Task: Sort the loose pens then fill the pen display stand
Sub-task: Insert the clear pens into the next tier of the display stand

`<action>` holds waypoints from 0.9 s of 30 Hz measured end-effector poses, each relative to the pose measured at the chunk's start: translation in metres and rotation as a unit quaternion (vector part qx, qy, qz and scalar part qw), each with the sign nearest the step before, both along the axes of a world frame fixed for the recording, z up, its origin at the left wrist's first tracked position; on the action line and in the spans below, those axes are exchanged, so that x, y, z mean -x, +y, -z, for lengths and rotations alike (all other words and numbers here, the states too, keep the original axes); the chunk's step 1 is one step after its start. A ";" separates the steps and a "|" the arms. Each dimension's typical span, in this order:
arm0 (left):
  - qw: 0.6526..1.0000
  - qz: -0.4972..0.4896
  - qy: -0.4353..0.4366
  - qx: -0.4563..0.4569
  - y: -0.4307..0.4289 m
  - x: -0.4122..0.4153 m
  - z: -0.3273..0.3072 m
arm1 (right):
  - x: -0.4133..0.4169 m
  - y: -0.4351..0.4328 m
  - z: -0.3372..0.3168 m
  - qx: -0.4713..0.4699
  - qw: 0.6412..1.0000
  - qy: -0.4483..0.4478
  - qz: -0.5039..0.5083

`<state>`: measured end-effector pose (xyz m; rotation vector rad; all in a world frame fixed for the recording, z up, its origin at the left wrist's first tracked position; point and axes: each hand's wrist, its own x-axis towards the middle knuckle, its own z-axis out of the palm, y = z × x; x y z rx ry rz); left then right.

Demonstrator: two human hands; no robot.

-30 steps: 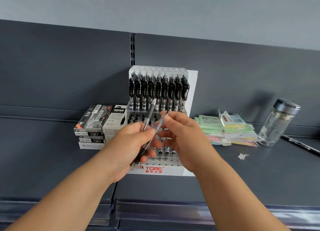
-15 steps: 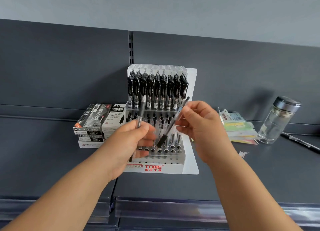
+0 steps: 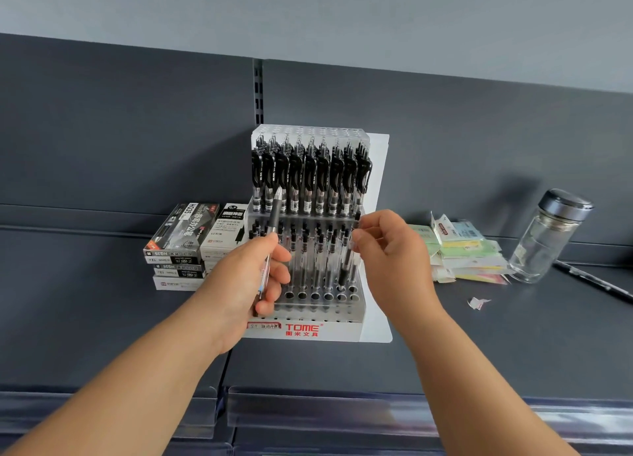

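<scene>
A clear tiered pen display stand (image 3: 322, 327) with a red TOME label stands on the dark shelf. Its back row is full of black-clip pens, and the middle row holds several more. My left hand (image 3: 251, 277) grips a loose pen (image 3: 274, 216) upright, tip up, in front of the stand's left side. My right hand (image 3: 390, 250) pinches the top of another pen (image 3: 347, 267), which stands nearly upright with its lower end at a hole on the stand's right side. Several front holes are bare.
Stacked pen boxes (image 3: 185, 243) sit left of the stand. To the right lie a pile of pastel sticky-note packs (image 3: 469, 253), a glass jar with a dark lid (image 3: 548, 240), a scrap of paper (image 3: 479, 302) and a black pen (image 3: 596, 284).
My right hand has swung its pen from slanted to nearly upright and lowered it to the stand's right side. My left hand has stayed put with its pen.
</scene>
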<state>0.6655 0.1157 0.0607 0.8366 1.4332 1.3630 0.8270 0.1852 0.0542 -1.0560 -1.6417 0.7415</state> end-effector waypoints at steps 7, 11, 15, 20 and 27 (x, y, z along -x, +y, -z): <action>1.000 0.003 0.007 -0.008 -0.003 0.003 0.000 | 0.001 0.003 0.025 0.052 0.994 -0.099 0.018; 0.998 0.029 0.056 -0.013 -0.004 0.003 0.000 | -0.001 0.008 0.023 0.063 0.991 -0.116 0.021; 0.994 0.050 0.090 -0.030 -0.006 0.000 0.001 | -0.001 0.004 0.014 0.034 0.984 -0.165 0.054; 0.984 0.062 0.161 -0.051 -0.005 -0.002 0.000 | 0.004 -0.015 -0.010 -0.030 0.998 -0.042 0.037; 0.968 0.107 0.217 -0.068 -0.006 -0.002 -0.007 | 0.001 -0.015 -0.025 0.130 0.975 0.153 -0.099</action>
